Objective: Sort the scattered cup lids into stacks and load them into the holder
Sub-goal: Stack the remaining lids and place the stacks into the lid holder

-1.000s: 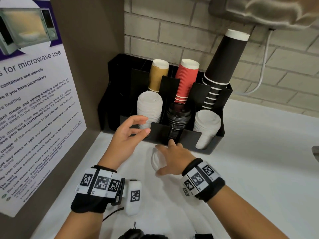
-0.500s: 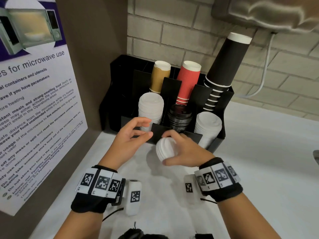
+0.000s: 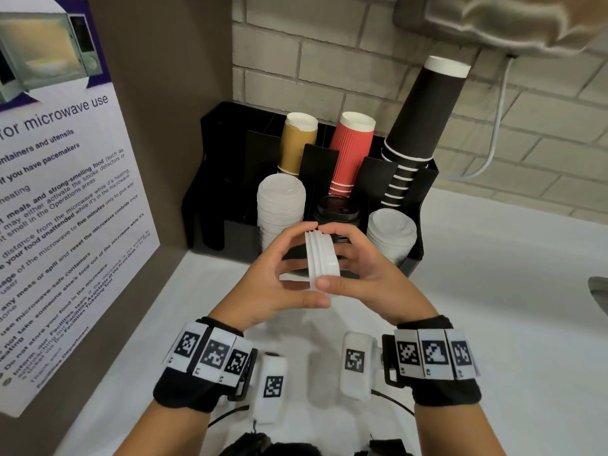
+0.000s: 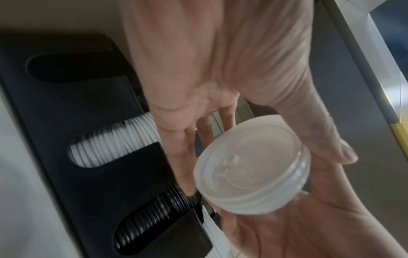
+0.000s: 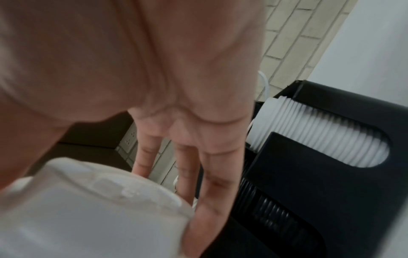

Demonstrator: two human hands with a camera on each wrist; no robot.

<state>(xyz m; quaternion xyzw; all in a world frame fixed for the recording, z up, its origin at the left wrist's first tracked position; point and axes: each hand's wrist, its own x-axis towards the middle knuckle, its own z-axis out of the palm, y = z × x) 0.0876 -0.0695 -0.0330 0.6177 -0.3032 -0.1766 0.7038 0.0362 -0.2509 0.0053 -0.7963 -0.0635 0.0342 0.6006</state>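
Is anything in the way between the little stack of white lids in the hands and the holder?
Nothing visible: both hands hold the small lid stack right before the black holder; its white-lid slots already look nearly full.

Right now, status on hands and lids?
Both hands, left hand and right hand, grip one small stack of white lids, held on edge. Black holder right behind. Nothing between stack and holder.

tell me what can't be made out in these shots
- Lower half of the black lids: head view, hidden behind both hands.
- Lid count in the held white stack: head view, too small; wrist views, blurred.
- Holder's far-left slot: head view, too dark.
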